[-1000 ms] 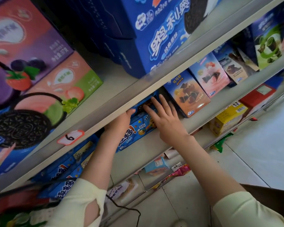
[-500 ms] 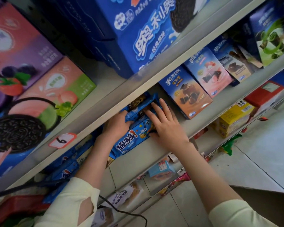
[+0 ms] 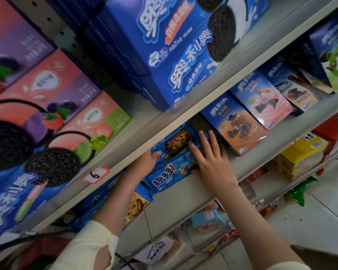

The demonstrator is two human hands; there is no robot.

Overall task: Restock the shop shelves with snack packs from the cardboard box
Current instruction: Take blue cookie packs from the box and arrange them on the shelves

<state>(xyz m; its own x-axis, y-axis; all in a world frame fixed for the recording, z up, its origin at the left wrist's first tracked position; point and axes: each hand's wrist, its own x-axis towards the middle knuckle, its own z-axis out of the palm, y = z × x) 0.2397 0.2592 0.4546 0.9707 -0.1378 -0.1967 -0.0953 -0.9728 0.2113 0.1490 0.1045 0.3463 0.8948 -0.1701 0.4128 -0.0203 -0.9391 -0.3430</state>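
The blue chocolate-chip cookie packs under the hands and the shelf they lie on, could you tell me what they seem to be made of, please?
Blue chocolate-chip cookie packs: probably thin plastic film, glossy, going by sheen and soft, crimped ends. Pale grey shelf: looks like painted sheet metal, matte, with a thin folded front edge, though the paint hides the base material. The right hand lies flat on the packs; the left hand holds their end.

cookie packs (image 3: 169,175): blue, white lettering
price tag (image 3: 95,175): white, red border
sleeves (image 3: 86,248): pale cream
wafer box (image 3: 235,123): blue and brown
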